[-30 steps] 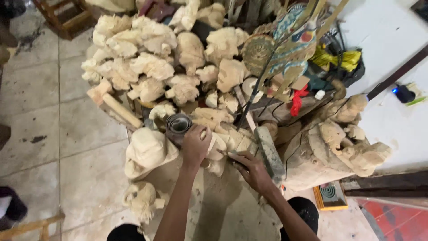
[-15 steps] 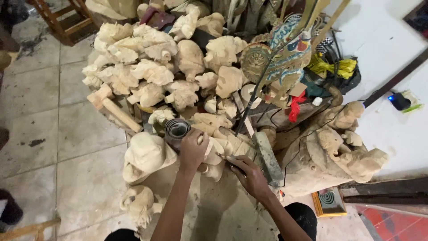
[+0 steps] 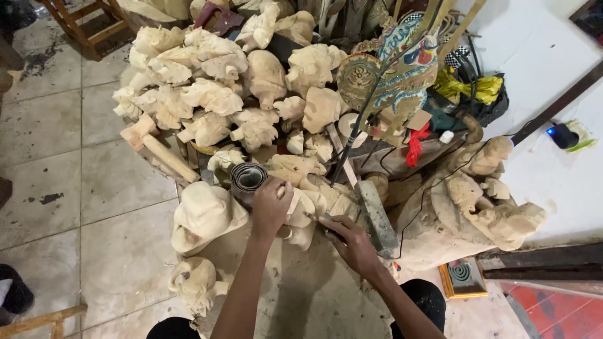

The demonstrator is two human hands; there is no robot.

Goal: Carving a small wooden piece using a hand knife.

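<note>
Half-done at best, judging by the pale carving: roughly shaped, bare and unpainted, with fine cutting and any finish left to do. Pressed down on the dusty desk under the left hand, fingers curled shut over its top. Worked at from the other side by the right hand, fingers closed round a slim tool, tip against the wood.

Just beyond the left fingertips, a dark rolled sheet standing on end, touching them or nearly so; cannot tell which. Outside the left knuckles, a hat-shaped carving. Just past the right fingers, a grey slab, long and flat. Farther beyond both sets of fingers, a heap of blank carvings, equally raw, and a wooden mallet.

No labels or signs legible anywhere. Well beyond the right fingers, a flat painted figure in blue, red and gold, a crumpled yellow bag and a red strip of cloth. Back on the wrist side of the right hand, well apart from the fingers, a small square yellow-edged box with a spiral design on its face.
</note>
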